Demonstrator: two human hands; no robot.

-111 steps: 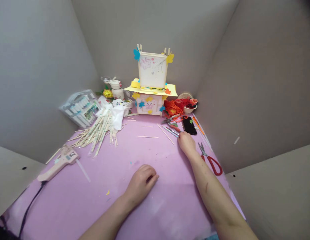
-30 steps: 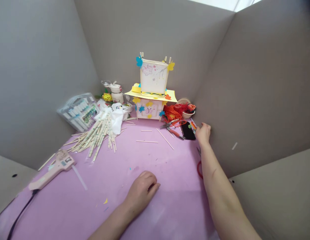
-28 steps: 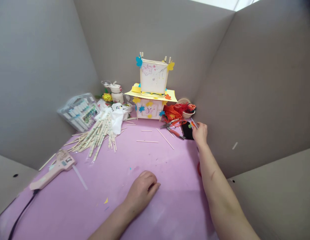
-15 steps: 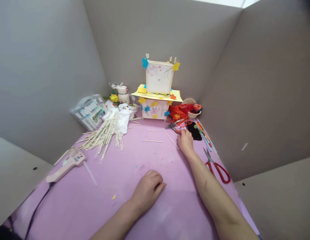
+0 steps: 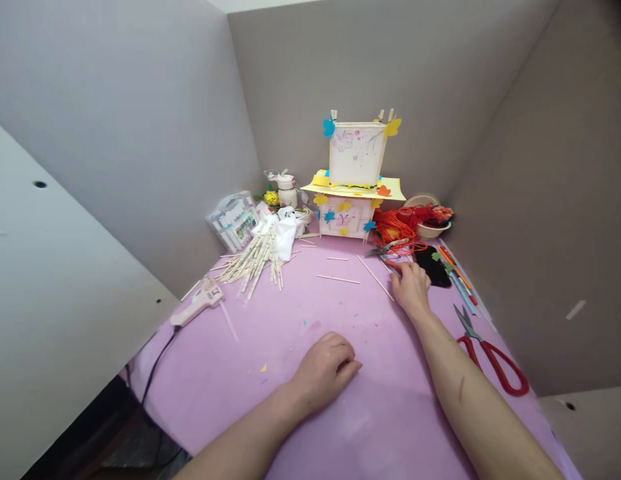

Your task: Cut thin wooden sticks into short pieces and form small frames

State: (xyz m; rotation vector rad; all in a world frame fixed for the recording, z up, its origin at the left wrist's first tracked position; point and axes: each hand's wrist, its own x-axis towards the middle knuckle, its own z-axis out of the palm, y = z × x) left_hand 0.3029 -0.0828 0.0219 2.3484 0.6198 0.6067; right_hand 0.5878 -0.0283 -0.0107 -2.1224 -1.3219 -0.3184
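Pliers (image 5: 378,252) roughly crosswise, nose leftward

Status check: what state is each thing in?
Scissors: flat, blades slightly open
Pliers: lying down, partly hidden
Right hand: at the pliers' handle, grip unclear
Left hand: loosely curled, resting
Glue gun: on its side
Phone: flat, screen dark
Bottle: upright
Two-tier structure: standing upright
Wooden sticks: bundle splayed

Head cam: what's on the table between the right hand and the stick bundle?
A slanted stick near the right hand, then two roughly crosswise sticks, before the stick bundle. Head view shows it.
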